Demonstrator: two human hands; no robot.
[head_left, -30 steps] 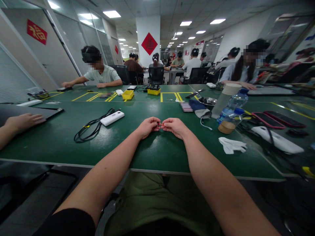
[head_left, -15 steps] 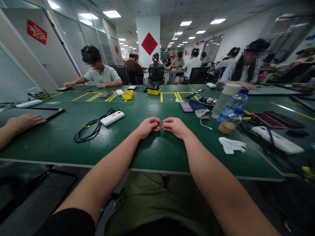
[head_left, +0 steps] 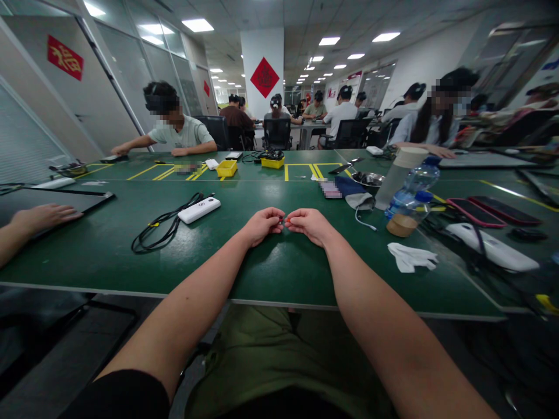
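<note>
My left hand (head_left: 264, 226) is closed in a pinch over the green table (head_left: 244, 270), with a small dark and reddish piece (head_left: 280, 220) at its fingertips. Facing it, my right hand (head_left: 310, 226) pinches a small orange-red piece (head_left: 287, 220). The fingertips of both hands are close together with a narrow gap between them. Both pieces are too small and too covered by fingers for me to make out their kind. To the left of my left hand lies a white power bank (head_left: 200, 210) with a looped black cable (head_left: 159, 226).
On the right stand a plastic bottle with brown liquid (head_left: 402, 224), a water bottle (head_left: 419, 180) and a pale tumbler (head_left: 395, 180). A crumpled tissue (head_left: 411, 257) lies nearer. Yellow trays (head_left: 227, 169) sit farther back. A co-worker's hand (head_left: 46, 219) rests at the left.
Orange-red now shows at my right fingertips, where it was hardly visible before. Both hands stay in nearly the same place.
</note>
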